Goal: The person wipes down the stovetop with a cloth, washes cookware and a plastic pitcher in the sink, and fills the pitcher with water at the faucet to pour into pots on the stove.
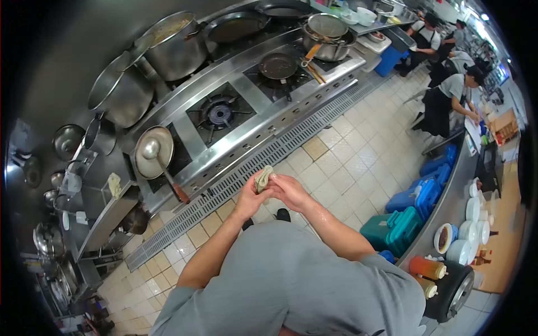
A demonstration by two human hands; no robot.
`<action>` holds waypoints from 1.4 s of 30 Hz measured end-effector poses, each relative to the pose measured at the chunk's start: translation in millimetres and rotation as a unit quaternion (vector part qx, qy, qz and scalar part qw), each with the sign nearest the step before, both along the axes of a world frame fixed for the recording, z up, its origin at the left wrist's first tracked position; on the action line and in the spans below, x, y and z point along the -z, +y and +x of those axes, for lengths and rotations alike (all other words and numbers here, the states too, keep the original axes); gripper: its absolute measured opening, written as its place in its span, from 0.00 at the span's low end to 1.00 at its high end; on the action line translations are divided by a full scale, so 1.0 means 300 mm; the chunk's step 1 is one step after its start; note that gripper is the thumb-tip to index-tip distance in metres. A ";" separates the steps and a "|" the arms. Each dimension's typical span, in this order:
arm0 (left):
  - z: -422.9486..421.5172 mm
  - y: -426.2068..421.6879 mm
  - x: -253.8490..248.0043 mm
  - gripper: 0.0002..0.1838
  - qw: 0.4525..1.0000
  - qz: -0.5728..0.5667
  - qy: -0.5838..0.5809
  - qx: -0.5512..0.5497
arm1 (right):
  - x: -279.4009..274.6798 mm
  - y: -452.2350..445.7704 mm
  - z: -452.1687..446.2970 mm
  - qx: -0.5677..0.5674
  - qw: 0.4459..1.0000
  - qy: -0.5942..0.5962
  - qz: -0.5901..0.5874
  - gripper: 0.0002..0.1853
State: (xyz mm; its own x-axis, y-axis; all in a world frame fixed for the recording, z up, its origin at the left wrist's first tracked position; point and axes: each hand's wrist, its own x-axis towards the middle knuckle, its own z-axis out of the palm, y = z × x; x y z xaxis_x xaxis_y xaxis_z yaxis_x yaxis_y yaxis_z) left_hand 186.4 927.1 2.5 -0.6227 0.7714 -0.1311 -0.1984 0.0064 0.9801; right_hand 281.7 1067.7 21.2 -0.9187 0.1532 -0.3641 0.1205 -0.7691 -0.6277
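Observation:
In the middle of the head view, a folded, pale greenish cloth [263, 178] is held in front of my body, above the tiled floor. My left hand [250, 197] is closed round its lower left side. From the right, my right hand [288, 191] grips it with the fingertips, and the two hands touch. The stove's front edge lies just beyond them. Left of the hands, a ladle [151, 149] with a brown handle rests in a wok [147, 163] on the stove.
A bare burner [219, 113] and a black frying pan [278, 66] are on the stove, with a large stockpot [175, 53] behind. A floor grate [224, 193] runs along its front. Teal bin [392, 232] and blue bins [417, 193] stand right. Several people work at the upper right.

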 end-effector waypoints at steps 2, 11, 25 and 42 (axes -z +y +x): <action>-0.028 -0.020 0.090 0.16 0.999 -0.025 0.016 -0.018 | -0.003 0.010 0.028 -0.038 0.998 -0.033 0.041 0.19; -0.459 -0.114 0.291 0.14 0.933 -0.124 -0.097 -0.323 | 0.174 0.286 0.378 0.029 0.928 -0.178 0.327 0.14; -0.814 0.085 0.589 0.29 0.792 -0.416 0.343 -0.284 | 0.496 0.346 0.623 -0.048 0.773 -0.340 0.534 0.18; -0.836 -0.073 0.513 0.49 0.711 -0.561 0.361 -0.223 | 0.441 0.495 0.313 -0.161 0.684 -0.356 0.616 0.19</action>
